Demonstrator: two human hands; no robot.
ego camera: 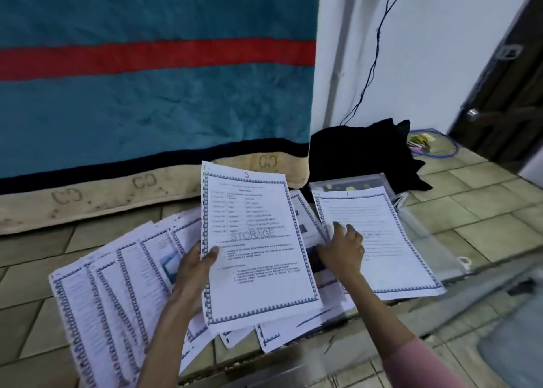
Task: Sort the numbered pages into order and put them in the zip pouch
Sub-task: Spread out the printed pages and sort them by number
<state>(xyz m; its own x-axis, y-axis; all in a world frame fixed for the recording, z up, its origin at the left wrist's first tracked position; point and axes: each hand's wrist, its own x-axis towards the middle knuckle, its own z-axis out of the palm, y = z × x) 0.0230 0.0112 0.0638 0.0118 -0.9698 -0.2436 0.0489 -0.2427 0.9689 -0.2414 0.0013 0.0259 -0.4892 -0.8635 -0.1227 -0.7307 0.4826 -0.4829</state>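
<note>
We hold one page [258, 249] up in our left hand [195, 265], thumb pinching its left edge; it has a patterned border, a table, a "STORAGE" heading and a red mark on top. Our right hand [342, 248] rests loose-fingered on another page [379, 241] lying on the clear pouch [426, 235]. The rest of the pile [117, 293] fans over the floor [484, 211] at left.
</note>
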